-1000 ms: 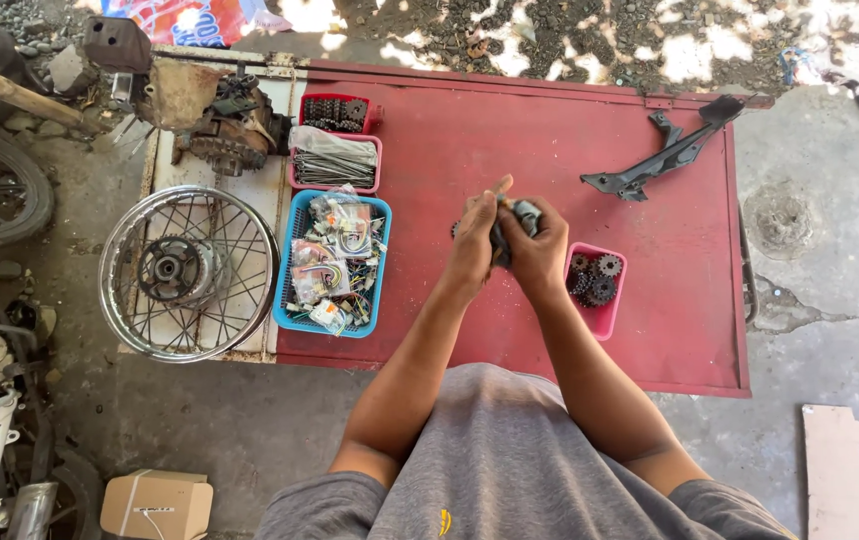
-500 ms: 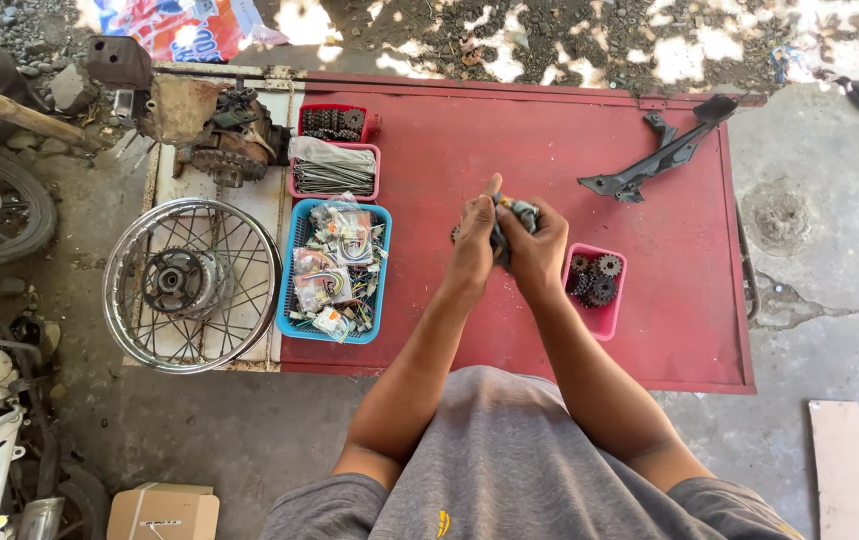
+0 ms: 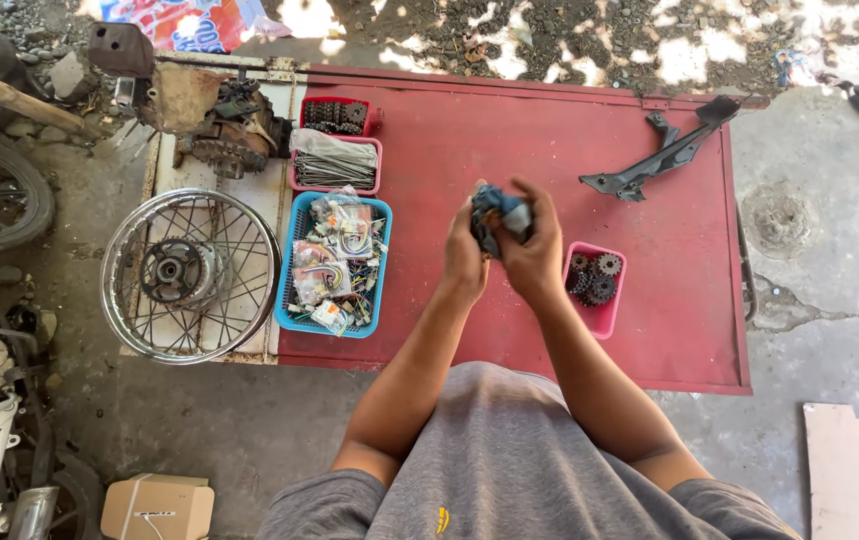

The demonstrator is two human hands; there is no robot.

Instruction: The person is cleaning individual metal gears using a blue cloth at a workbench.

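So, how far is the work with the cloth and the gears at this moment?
In hand: both hands, left hand and right hand, close around a blue-grey cloth above the red table; what it wraps is hidden. Several gears lie in the pink tray beside the right hand, but whether they are finished or waiting cannot be told. The black bracket lies untouched.

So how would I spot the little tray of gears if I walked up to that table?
Start at the big red metal table and find the person's right hand holding a blue-grey rag. Just right of that hand sits a small pink tray. Unlike the pink tray of spokes and the blue basket of wiring on the left, it holds dark toothed sprockets.
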